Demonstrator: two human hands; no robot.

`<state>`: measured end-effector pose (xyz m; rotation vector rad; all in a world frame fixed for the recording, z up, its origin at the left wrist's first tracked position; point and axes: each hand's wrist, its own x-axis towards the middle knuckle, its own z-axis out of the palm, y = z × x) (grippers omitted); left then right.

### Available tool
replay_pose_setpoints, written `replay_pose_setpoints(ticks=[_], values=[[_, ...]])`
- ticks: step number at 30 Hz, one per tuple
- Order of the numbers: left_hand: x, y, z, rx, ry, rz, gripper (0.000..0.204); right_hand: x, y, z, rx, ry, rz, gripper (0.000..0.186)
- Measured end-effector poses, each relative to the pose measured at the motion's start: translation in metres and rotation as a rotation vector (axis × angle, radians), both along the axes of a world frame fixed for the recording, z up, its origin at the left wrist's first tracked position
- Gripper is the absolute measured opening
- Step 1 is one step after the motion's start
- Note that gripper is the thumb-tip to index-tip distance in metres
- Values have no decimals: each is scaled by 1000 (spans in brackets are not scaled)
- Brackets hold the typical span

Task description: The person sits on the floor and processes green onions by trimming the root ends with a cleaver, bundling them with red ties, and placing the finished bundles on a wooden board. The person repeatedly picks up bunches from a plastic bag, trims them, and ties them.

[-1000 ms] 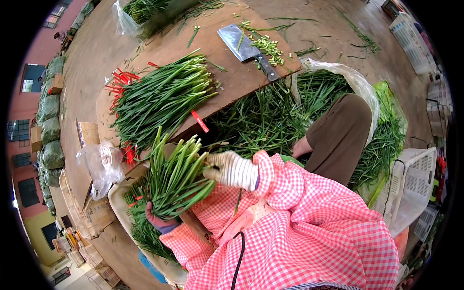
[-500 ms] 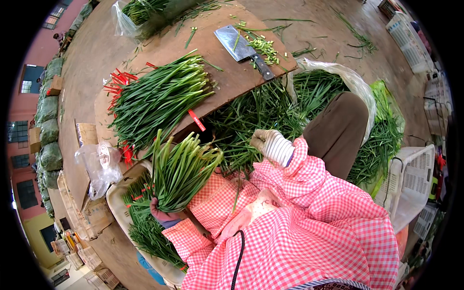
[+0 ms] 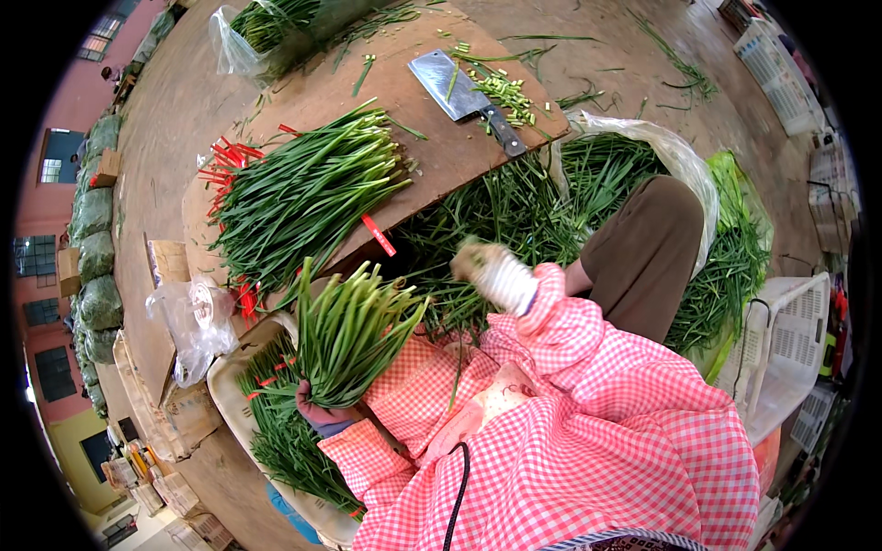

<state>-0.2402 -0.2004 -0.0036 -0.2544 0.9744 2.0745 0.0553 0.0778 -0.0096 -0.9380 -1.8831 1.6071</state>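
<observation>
Left hand (image 3: pixel 317 413): closed around the base of 1 bunch of green chives (image 3: pixel 354 331), cut ends fanned upward, held over the lap beside the pink checked apron (image 3: pixel 588 432).
Right hand (image 3: pixel 482 266): gloved in white, blurred, reaching into the loose chive heap (image 3: pixel 514 211) under the bench edge; fingers look curled on stalks, but grip extent can't be told from the blur.
Hands apart: well separated, left low at the tray side, right forward and higher.
Tray (image 3: pixel 220 395): 1 pale tray at the left knee, holds more chives with red ties, directly below the held bunch.
Bench (image 3: pixel 432 156): 1 brown board, tilted view, carries 1 big stack of chives (image 3: pixel 303 193) lying flat, tips toward the left.
Red ties (image 3: pixel 225 165): a cluster at the stack's left end; 1 single red tie (image 3: pixel 378 236) at the bench's near edge.
Cleaver (image 3: pixel 464 96): 1, flat on the bench's far side, handle toward the right, chopped green bits (image 3: pixel 505 89) just beside it.
Plastic bags: 1 clear bag (image 3: pixel 193 321) left of the tray, 1 bag of greens (image 3: pixel 266 28) at the bench's far corner.
White crate (image 3: pixel 790 340): 1, at the right, beside the heap.
</observation>
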Motion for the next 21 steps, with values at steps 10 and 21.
replay_pose_setpoints(ticks=[10, 21], values=[[-23, -22, -36, 44, 55, -16, 29, -66, -8, 61, -60, -53, 286, 46], [-18, -11, -31, 65, 105, -39, 17, 6, 32, 43, -77, -60, -24, 28]])
